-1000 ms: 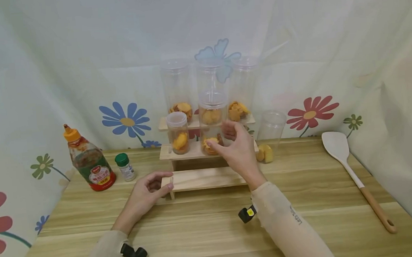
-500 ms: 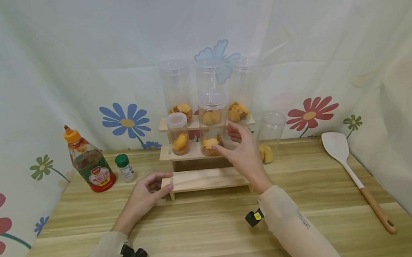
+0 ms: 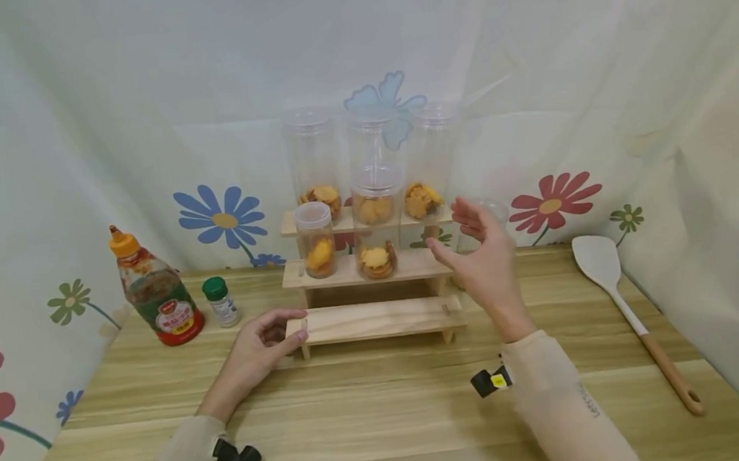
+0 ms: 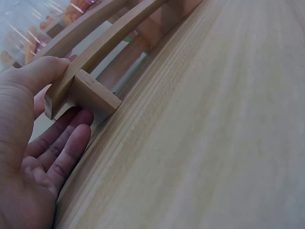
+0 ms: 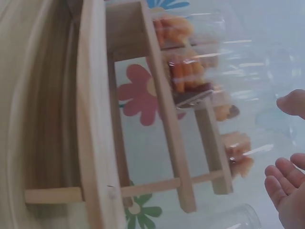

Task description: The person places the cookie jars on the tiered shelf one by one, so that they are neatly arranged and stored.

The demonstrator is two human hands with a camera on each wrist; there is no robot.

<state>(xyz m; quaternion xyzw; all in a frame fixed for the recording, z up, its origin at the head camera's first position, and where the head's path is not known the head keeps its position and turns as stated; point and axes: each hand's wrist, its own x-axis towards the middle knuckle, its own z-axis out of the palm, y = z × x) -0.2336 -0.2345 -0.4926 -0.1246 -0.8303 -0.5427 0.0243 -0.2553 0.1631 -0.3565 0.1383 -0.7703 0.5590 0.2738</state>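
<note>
A three-tier wooden display rack (image 3: 376, 320) stands on the table. My left hand (image 3: 255, 351) grips the left end of its lowest tier; in the left wrist view the thumb (image 4: 45, 71) lies over the board and the fingers reach below it. The middle tier carries a short lidded jar (image 3: 317, 242) at left and a taller clear jar (image 3: 377, 259) at centre, both with yellow biscuits inside. My right hand (image 3: 486, 272) is in the air at the rack's right side, fingers apart and holding nothing. Behind it, mostly hidden, is another clear jar (image 3: 497, 210) on the table.
Three tall lidded jars line the top tier, including a right one (image 3: 424, 201). Left of the rack are a sauce bottle (image 3: 167, 304) and a green-capped shaker (image 3: 221, 304). A spatula (image 3: 630, 311) lies at right. A flowered cloth (image 3: 354, 29) hangs behind.
My right hand has left the centre jar on the middle tier and moved right, in front of the jar on the table. The left hand has stayed on the rack.
</note>
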